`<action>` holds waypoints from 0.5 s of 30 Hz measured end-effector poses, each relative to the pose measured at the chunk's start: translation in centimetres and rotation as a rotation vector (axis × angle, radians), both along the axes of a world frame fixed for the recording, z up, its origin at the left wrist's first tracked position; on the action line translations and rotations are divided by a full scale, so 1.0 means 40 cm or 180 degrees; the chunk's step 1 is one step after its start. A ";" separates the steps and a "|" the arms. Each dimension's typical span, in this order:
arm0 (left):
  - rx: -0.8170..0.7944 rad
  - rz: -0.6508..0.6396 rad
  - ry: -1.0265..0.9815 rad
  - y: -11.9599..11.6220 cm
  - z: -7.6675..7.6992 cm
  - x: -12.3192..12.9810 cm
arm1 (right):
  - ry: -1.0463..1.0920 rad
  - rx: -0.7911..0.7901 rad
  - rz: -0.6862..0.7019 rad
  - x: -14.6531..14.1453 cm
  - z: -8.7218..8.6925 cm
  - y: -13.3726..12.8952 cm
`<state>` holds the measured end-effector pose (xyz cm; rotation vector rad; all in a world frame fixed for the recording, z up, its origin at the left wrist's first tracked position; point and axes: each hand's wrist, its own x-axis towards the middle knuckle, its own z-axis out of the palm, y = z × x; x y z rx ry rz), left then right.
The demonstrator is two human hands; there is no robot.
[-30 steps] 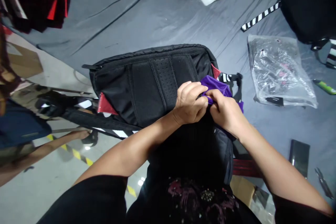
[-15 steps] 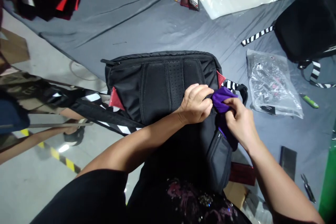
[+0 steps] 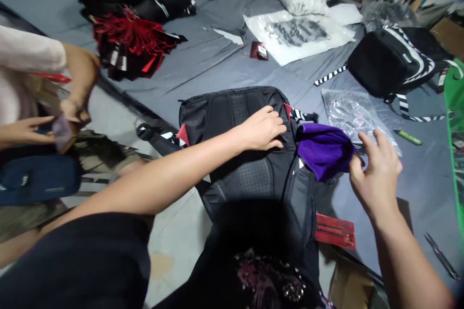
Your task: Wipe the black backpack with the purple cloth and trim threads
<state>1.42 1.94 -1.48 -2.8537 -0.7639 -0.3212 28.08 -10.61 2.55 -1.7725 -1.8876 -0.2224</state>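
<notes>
A black backpack [image 3: 213,116] lies with its padded back panel up at the table edge, its lower part towards my body. Red triangular tabs show at its two sides. My left hand [image 3: 266,129] rests on the panel near the right side, fingers bent and closed; what they grip, if anything, is hidden. From the backpack's right side a purple cloth [image 3: 324,149] extends outward, spread out. My right hand [image 3: 375,169] is at the cloth's right end, with thumb and index finger near its tip and the other fingers apart.
Beyond lie red tags [image 3: 134,43], a white plastic bag [image 3: 282,53] and another black backpack [image 3: 377,60]. At right are a clear bag [image 3: 348,111], a green marker [image 3: 408,137] and snips [image 3: 441,256]. A person's hands [image 3: 68,118] hold something at left.
The bunched purple cloth is now stretched out to the right. My right hand has moved right and its fingers have spread. The view takes in more of the table and a person at left.
</notes>
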 end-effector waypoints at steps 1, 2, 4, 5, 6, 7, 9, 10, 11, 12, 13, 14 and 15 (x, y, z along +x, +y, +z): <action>-0.0074 0.0033 0.0328 0.005 0.028 -0.006 | 0.0036 0.0074 0.0233 -0.029 0.010 -0.034; -0.0157 0.0089 0.0580 0.005 0.054 -0.015 | 0.0127 0.0063 0.0610 -0.065 0.016 -0.073; -0.0247 0.0224 0.0814 -0.016 0.102 -0.047 | 0.0292 -0.0072 0.1643 -0.149 0.011 -0.154; -0.0208 0.0325 0.0793 -0.038 0.127 -0.072 | 0.0200 -0.0209 0.2094 -0.189 0.003 -0.191; -0.0107 0.0443 0.0704 -0.069 0.153 -0.102 | 0.0100 -0.0231 0.2406 -0.224 -0.008 -0.224; 0.0034 0.0567 0.0576 -0.107 0.181 -0.136 | -0.0011 -0.0243 0.2592 -0.251 -0.018 -0.251; 0.0311 0.0765 0.0322 -0.199 0.239 -0.197 | -0.0163 -0.0100 0.2655 -0.277 -0.030 -0.289; 0.0423 0.0821 0.0217 -0.248 0.266 -0.218 | -0.0224 -0.0005 0.2616 -0.275 -0.029 -0.301; 0.0523 0.0865 0.0118 -0.292 0.290 -0.228 | -0.0297 0.0108 0.2568 -0.265 -0.025 -0.309; 0.0619 0.0905 0.0022 -0.328 0.308 -0.227 | -0.0393 0.0222 0.2510 -0.247 -0.018 -0.313; 0.0702 0.0937 -0.0075 -0.354 0.320 -0.214 | -0.0493 0.0337 0.2439 -0.224 -0.009 -0.310; 0.0756 0.0964 -0.0171 -0.369 0.325 -0.191 | -0.0551 0.0463 0.2331 -0.196 -0.001 -0.302; 0.0764 0.0992 -0.0270 -0.375 0.322 -0.160 | -0.0558 0.0586 0.2150 -0.166 0.007 -0.287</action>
